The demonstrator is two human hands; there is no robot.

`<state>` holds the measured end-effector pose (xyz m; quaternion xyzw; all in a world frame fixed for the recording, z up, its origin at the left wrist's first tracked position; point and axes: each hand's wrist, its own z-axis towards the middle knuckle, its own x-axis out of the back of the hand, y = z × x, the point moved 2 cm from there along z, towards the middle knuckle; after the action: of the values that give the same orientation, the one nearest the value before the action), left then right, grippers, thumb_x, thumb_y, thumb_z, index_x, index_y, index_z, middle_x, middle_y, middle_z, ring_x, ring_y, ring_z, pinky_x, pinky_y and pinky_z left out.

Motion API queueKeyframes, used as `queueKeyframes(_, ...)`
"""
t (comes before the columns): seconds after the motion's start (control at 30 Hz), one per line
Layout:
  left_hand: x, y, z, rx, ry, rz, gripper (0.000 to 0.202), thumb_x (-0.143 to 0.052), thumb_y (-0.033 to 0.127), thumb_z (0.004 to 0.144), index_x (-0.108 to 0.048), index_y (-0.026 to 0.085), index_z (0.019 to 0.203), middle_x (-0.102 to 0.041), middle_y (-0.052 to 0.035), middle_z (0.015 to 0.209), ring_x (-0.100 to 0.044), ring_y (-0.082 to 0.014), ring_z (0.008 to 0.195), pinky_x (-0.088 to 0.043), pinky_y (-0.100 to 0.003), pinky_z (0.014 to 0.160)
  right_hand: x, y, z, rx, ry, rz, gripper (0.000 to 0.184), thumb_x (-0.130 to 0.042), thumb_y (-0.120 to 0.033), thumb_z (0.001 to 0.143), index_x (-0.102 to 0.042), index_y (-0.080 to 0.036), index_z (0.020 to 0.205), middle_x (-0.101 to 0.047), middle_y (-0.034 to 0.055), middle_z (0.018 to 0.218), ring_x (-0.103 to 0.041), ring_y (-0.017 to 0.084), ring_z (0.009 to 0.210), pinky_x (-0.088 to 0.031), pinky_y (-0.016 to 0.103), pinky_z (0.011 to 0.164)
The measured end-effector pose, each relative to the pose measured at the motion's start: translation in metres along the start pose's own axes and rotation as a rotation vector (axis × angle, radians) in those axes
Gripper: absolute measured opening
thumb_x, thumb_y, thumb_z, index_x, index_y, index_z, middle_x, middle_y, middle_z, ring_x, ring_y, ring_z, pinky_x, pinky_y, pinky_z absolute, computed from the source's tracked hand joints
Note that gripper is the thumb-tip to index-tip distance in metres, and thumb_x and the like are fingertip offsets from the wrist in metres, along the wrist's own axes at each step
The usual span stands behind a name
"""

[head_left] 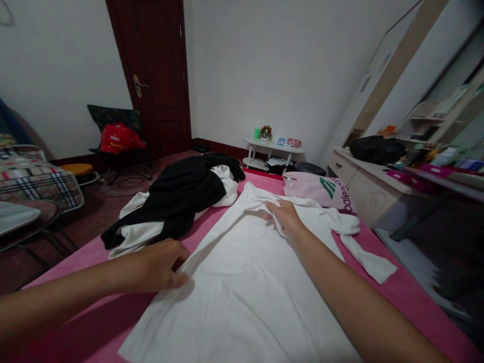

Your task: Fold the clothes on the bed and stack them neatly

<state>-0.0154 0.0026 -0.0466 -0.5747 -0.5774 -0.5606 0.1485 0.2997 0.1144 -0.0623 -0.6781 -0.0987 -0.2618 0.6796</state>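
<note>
A white long-sleeved shirt [242, 282] lies spread on the pink bedcover [102, 312], its hem toward me. My left hand [166, 267] is closed at the shirt's left edge, thumb on top of the cloth, the other fingertips partly hidden. Near the far end, my right hand [285, 217] pinches a bunched fold of the shirt around the neckline. One sleeve [370, 259] trails off to the right with a bend in it. The other sleeve cannot be made out clearly.
A heap of black and white clothes [189, 191] lies left of the shirt. A folded pink top [313, 186] with printed letters lies at the far right. Beyond the bed stands a small white table [272, 145]; a cabinet [374, 191] is at the right.
</note>
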Motion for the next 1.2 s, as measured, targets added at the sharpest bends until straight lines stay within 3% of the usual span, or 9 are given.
queueKeyframes(0.13,0.004,0.023,-0.002,-0.068,-0.18,-0.539,0.017,-0.058,0.032,0.073,-0.06,0.018,0.084,-0.065,0.0006,0.08,-0.061,-0.0154,0.068,-0.043,-0.021,0.057,0.019,-0.027,0.025,-0.184,0.014,0.409,0.014,-0.065,-0.022,0.075,-0.065,-0.01,0.084,-0.07,0.0061,0.072,-0.062,0.011,0.052,-0.038,0.016,0.039)
queueKeyframes(0.27,0.011,0.063,-0.003,-0.146,-0.228,-0.652,0.025,-0.067,0.033,0.071,-0.053,0.019,0.085,-0.06,0.0027,0.072,-0.053,-0.0102,0.057,-0.038,-0.019,0.05,0.044,-0.041,0.045,-0.128,0.082,0.392,0.009,-0.068,-0.015,0.07,-0.063,-0.01,0.076,-0.064,0.0021,0.058,-0.055,0.009,0.043,-0.035,0.016,0.036)
queueKeyframes(0.4,-0.001,0.1,0.007,-0.21,-0.287,-0.655,0.03,-0.07,0.031,0.071,-0.048,0.02,0.088,-0.048,0.0079,0.06,-0.039,-0.0056,0.045,-0.028,-0.016,0.04,0.067,-0.024,0.056,0.004,0.171,0.164,0.017,-0.069,-0.016,0.068,-0.065,-0.01,0.084,-0.059,-0.0026,0.052,-0.049,0.008,0.038,-0.036,0.017,0.038)
queueKeyframes(0.63,-0.078,0.132,0.054,-0.137,-0.707,-0.653,0.055,-0.084,0.036,0.051,-0.048,0.019,0.088,-0.051,0.0085,0.059,-0.048,-0.008,0.04,-0.044,-0.021,0.04,0.081,0.042,0.05,-0.026,0.105,-0.508,0.027,-0.066,-0.022,0.067,-0.069,-0.012,0.091,-0.067,0.0035,0.067,-0.063,0.016,0.061,-0.042,0.021,0.054)
queueKeyframes(0.77,-0.069,0.146,0.065,-0.233,-0.946,-0.412,0.033,-0.068,0.046,0.074,-0.055,0.015,0.074,-0.055,0.0028,0.057,-0.054,-0.0106,0.045,-0.048,-0.024,0.049,0.078,0.048,0.046,-0.016,0.103,-0.793,0.036,-0.066,-0.025,0.064,-0.069,-0.015,0.099,-0.07,0.0107,0.098,-0.065,0.025,0.091,-0.046,0.028,0.072)
queueKeyframes(0.83,-0.048,0.15,0.077,-0.34,-0.729,-0.307,0.034,-0.054,0.045,0.086,-0.057,0.014,0.071,-0.059,-0.0011,0.062,-0.058,-0.0122,0.053,-0.049,-0.025,0.056,0.071,0.038,0.05,0.081,0.154,-0.875,0.042,-0.062,-0.024,0.068,-0.065,-0.018,0.109,-0.066,0.0113,0.111,-0.062,0.026,0.1,-0.046,0.031,0.08)
queueKeyframes(0.93,-0.021,0.145,0.111,-0.426,0.017,-0.017,0.023,-0.05,0.032,0.088,-0.063,0.015,0.08,-0.066,-0.0071,0.081,-0.063,-0.0184,0.076,-0.05,-0.03,0.074,0.05,0.021,0.062,0.303,0.151,-0.779,0.041,-0.056,-0.017,0.072,-0.063,-0.017,0.112,-0.064,0.0093,0.114,-0.06,0.021,0.103,-0.043,0.029,0.089)
queueKeyframes(1.0,-0.021,0.136,0.133,-0.405,0.363,0.145,0.019,-0.051,0.024,0.086,-0.063,0.015,0.097,-0.065,-0.011,0.101,-0.061,-0.0233,0.094,-0.048,-0.034,0.084,0.032,0.016,0.071,0.395,0.069,-0.705,0.031,-0.056,-0.014,0.072,-0.068,-0.016,0.101,-0.065,0.007,0.109,-0.057,0.018,0.106,-0.04,0.026,0.095)
queueKeyframes(1.2,-0.059,0.11,0.169,-0.394,0.574,0.305,0.046,-0.039,0.03,0.094,-0.042,0.008,0.134,-0.04,-0.021,0.142,-0.035,-0.0321,0.135,-0.029,-0.047,0.111,-0.006,0.034,0.088,0.332,0.005,-0.691,0.031,-0.062,-0.035,0.077,-0.069,-0.016,0.101,-0.064,0.009,0.115,-0.057,0.023,0.109,-0.042,0.031,0.093)
